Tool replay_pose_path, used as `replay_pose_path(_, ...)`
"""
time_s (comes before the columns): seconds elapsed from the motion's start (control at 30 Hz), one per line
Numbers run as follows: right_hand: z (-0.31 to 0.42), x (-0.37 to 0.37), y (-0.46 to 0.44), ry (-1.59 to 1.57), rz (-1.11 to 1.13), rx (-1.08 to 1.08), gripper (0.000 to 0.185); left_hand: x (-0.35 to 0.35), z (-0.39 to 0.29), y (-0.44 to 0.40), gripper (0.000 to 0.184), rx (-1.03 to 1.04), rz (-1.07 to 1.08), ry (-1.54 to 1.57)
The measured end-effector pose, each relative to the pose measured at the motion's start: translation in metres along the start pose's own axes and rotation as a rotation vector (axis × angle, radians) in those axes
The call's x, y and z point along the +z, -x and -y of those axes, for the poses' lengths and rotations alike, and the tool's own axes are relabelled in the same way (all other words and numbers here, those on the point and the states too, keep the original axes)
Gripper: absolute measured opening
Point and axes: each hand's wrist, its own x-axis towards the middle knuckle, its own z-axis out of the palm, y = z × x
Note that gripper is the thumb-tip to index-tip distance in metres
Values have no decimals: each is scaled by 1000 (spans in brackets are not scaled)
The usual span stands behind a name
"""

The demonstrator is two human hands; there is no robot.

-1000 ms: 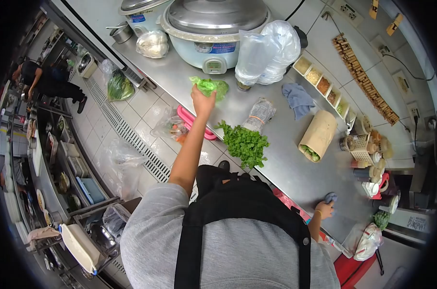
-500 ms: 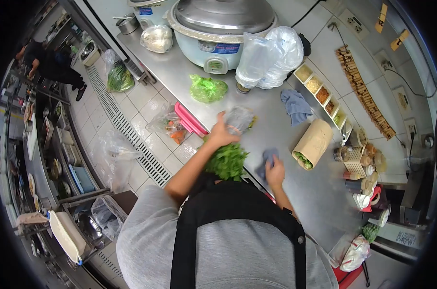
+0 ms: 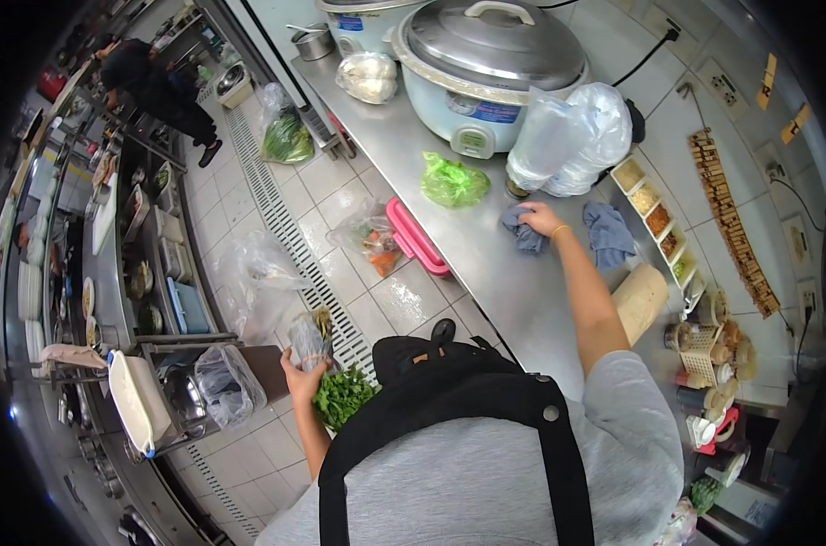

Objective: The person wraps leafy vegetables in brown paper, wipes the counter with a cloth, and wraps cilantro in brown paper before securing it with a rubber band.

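Note:
My left hand [image 3: 302, 375] is closed around a bunch of leafy green herbs [image 3: 347, 397], held out over the floor to the left of the counter. The stem end of the bunch is bundled in a greyish wrap [image 3: 310, 338]. My right hand [image 3: 542, 219] presses a blue-grey cloth [image 3: 525, 237] on the steel counter [image 3: 486, 273]. A second blue cloth [image 3: 608, 235] lies just right of that hand. Beyond the hand stand filled clear plastic bags [image 3: 572, 136]. A green plastic bag [image 3: 454, 180] sits to its left.
A large rice cooker [image 3: 467, 100] stands at the back. Seasoning trays [image 3: 657, 218] and a brown paper roll [image 3: 640, 300] line the right side. A pink-lidded box [image 3: 417, 238] and bagged vegetables [image 3: 376, 241] are on the floor beside a drain. Another person [image 3: 153, 91] stands far left.
My left hand has carried the herbs from the counter edge leftward over the floor. My right hand has moved the cloth farther back along the counter. The view has turned.

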Motion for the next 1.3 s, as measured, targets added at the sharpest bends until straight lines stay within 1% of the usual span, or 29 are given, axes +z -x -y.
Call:
replay_pose_path(0.03,-4,-3,-10,-203,249,-36,43,-6,-6,17,104,-53,-48,-18)
replay_pose_path(0.07,-8,0,-15,-271,181,-33,41,-7,7,21,104,-61,-55,-16)
replay_pose_path(0.1,-6,4,-15,-265,189,-38,41,-5,24,23,105,-97,-64,62)
replay_pose_path(0.17,5,22,-3,-158,-368,253,43,1,33,28,105,-138,-73,144)
replay_pose_path(0.2,19,42,4,-30,-304,300,43,4,26,27,105,-158,-51,108)
replay_pose_path(0.23,31,65,19,74,-254,81,43,7,19,25,104,-175,-28,69)
replay_pose_path(0.27,43,82,31,174,-202,-134,44,18,25,16,103,-63,-58,12)
replay_pose_path(0.3,53,85,34,-32,115,-318,43,19,7,14,103,-59,-52,6)
replay_pose_path(0.33,68,84,36,-175,455,-416,42,22,-27,16,102,-51,13,3)
replay_pose_path(0.37,85,73,43,-292,638,-298,41,26,-54,16,100,-42,76,-1)
replay_pose_path(0.4,89,62,48,-297,487,-247,41,30,-69,13,100,-35,81,-5)
replay_pose_path(0.43,90,52,50,-299,336,-197,41,35,-82,10,100,62,111,54)
replay_pose_path(0.47,89,45,54,-303,330,-196,41,40,-93,6,99,158,142,111)
replay_pose_path(0.53,78,38,66,-24,-413,76,37,59,-99,-9,99,226,166,107)
replay_pose_path(0.57,67,43,75,-28,-414,87,37,68,-100,-15,98,290,187,109)
replay_pose_path(0.63,46,61,94,-88,21,-238,34,82,-128,-9,99,241,297,205)
replay_pose_path(0.7,44,65,106,-261,619,-270,35,91,-149,0,99,219,414,284)
replay_pose_path(0.73,44,65,109,-263,612,-269,35,93,-158,6,98,215,449,284)
replay_pose_path(0.8,48,64,109,-330,491,-301,33,93,-168,12,96,259,464,224)
replay_pose_path(0.87,60,37,92,-195,144,-324,33,91,-168,15,96,251,482,255)
replay_pose_path(0.93,64,17,64,-54,-173,-177,37,90,-156,10,97,250,497,260)
replay_pose_path(1.0,65,3,38,-47,-263,-3,42,87,-133,1,96,284,457,200)
replay_pose_path(1.03,54,8,26,-51,-273,0,42,85,-128,-2,96,316,409,148)
replay_pose_path(1.07,33,24,7,32,-239,-18,44,74,-141,9,95,243,433,253)
replay_pose_path(1.1,18,38,-6,117,-201,-36,47,71,-135,8,95,250,437,252)
replay_pose_path(1.13,24,39,-6,259,13,-43,50,66,-126,7,94,221,405,290)
replay_pose_path(1.17,28,31,-9,259,10,-43,50,60,-117,5,94,191,371,329)
replay_pose_path(1.23,70,-9,3,-31,450,93,53,45,-112,9,93,153,340,311)
replay_pose_path(1.3,56,11,-13,-64,428,37,50,34,-101,8,92,109,307,292)
